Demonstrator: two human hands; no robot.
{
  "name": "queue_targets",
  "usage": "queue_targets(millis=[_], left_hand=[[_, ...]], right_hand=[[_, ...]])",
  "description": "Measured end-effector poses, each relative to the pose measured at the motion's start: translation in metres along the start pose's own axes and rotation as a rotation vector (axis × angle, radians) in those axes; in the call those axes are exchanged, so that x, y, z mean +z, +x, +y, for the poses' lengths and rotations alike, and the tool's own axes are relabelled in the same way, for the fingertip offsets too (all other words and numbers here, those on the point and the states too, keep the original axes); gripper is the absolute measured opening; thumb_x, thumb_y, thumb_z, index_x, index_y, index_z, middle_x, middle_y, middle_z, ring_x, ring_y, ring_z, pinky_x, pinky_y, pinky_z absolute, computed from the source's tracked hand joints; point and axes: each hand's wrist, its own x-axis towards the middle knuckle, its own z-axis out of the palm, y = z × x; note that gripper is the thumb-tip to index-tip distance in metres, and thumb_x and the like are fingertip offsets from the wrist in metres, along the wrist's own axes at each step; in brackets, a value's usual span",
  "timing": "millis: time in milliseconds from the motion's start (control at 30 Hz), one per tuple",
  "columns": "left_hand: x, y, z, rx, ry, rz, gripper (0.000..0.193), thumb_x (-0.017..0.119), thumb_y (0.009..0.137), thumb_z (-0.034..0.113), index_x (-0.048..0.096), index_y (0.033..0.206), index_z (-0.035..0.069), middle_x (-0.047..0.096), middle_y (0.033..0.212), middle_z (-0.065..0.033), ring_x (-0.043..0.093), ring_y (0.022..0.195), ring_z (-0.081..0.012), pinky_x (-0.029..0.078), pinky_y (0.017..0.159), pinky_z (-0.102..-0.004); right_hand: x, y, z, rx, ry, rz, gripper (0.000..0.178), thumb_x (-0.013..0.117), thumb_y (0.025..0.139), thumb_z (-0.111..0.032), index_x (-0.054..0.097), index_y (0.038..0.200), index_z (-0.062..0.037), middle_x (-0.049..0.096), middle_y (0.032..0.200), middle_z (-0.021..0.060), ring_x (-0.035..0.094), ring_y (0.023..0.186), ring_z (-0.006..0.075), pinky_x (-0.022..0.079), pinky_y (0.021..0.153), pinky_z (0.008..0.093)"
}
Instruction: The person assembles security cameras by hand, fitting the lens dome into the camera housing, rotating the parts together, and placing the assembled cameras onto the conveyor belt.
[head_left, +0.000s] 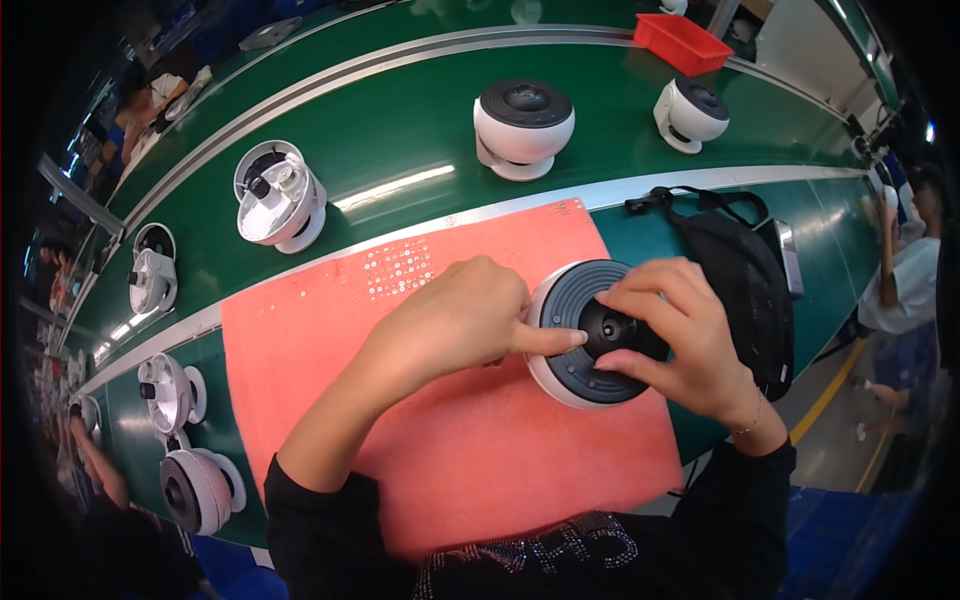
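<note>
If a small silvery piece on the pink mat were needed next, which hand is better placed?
Probably the left hand: it's closer to the small, round, silvery pieces on the flat pink mat. The right hand is farther away, curled around the black dome atop the round white device.

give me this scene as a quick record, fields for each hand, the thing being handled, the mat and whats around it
left hand: left hand, thumb laid over the unit's dark face
right hand: right hand, thumb and fingers around the face's centre
handled: round white unit, dark ringed face up
mat: pink mat, small shiny pieces in rows
right of mat: black bag
beyond mat: two dark-topped units, two open white housings
far edge: red tray
</note>
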Motion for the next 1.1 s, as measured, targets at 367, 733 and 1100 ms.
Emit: queue_targets(millis=[367,733,1100], left_hand=[[0.011,0.01,-0.002,-0.109,-0.031,-0.046,0.064,0.059,0.071,0.06,0.065,0.074,-0.003,0.061,0.066,-0.0147,0.062,0.064,-0.0239,0.049,0.062,-0.0309],[0.046,-0.037,-0.006,0.441,-0.299,0.649,0.083,0.077,0.062,0.024,0.037,0.127,-0.008,0.06,0.099,-0.0228,0.063,0.088,-0.0285,0.052,0.074,-0.0334],[0.002,-0.04,-0.11,0.794,-1.192,0.762,0.09,0.07,0.06,0.042,0.033,0.13,-0.001,0.048,0.122,-0.0169,0.05,0.112,-0.0295,0.042,0.095,-0.0409]], right_hand=[[0.022,-0.022,0.041,0.562,0.641,0.037,0.049,0.058,0.084,-0.027,0.043,0.122,0.0001,0.05,0.115,0.0133,0.048,0.107,0.0193,0.035,0.093,0.0309],[0.02,0.021,0.005,0.246,0.603,0.17,0.07,0.08,0.06,-0.035,0.04,0.104,0.0001,0.06,0.092,0.0183,0.061,0.089,0.0257,0.047,0.08,0.0326],[0.048,0.094,-0.043,-0.166,0.68,0.092,0.099,0.078,0.066,-0.026,0.015,0.138,-0.0023,0.042,0.125,0.0196,0.048,0.112,0.0299,0.046,0.088,0.0373]])
